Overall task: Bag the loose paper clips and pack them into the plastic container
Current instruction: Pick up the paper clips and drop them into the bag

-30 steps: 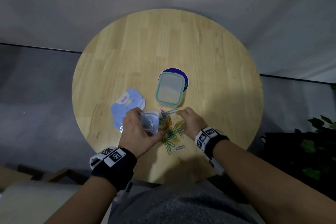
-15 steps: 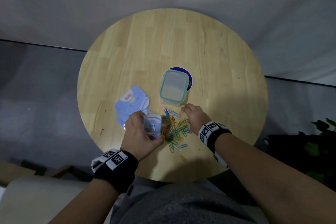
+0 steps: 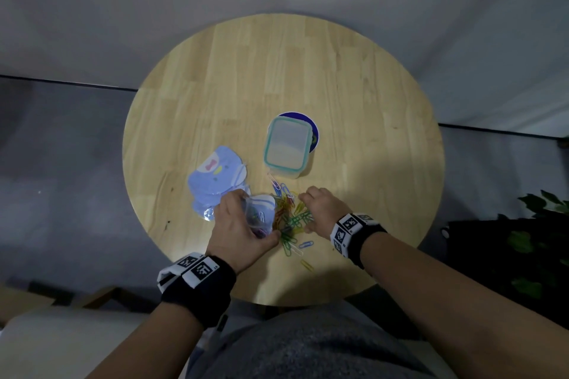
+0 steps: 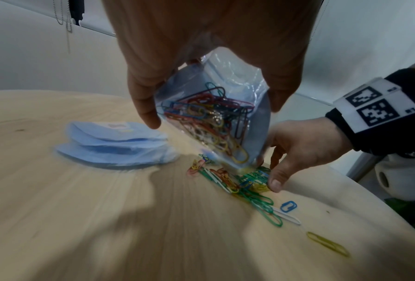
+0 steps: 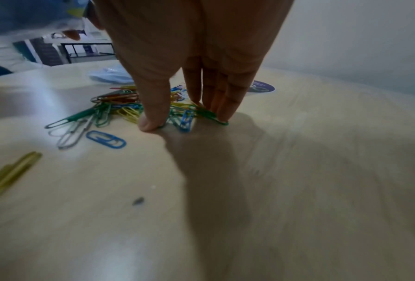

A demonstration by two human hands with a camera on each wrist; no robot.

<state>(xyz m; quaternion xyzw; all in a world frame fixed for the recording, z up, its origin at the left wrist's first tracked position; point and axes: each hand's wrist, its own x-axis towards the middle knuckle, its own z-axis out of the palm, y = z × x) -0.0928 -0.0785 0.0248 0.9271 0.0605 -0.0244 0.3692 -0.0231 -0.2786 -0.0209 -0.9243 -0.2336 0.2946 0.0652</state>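
My left hand (image 3: 258, 218) grips a small clear zip bag (image 3: 261, 214) with several coloured paper clips inside; in the left wrist view the bag (image 4: 213, 117) hangs tilted, its lower corner just above the table. Loose coloured paper clips (image 3: 292, 215) lie in a pile right of the bag. My right hand (image 3: 305, 212) stands on the pile's right side, with thumb and straight fingers (image 5: 216, 112) pressing down on the clips (image 5: 115, 106) against the table. The plastic container (image 3: 288, 144), with a teal-rimmed lid on it, stands just beyond the pile.
A stack of pale blue printed bags (image 3: 215, 181) lies left of the container on the round wooden table (image 3: 277, 71). A dark blue round sticker (image 3: 314, 135) shows under the container. Stray clips (image 3: 306, 264) lie near the front edge. A plant (image 3: 542, 224) stands at the right.
My right hand has drawn a little nearer to me along the pile's right side. My left hand keeps hold of the bag beside the pile.
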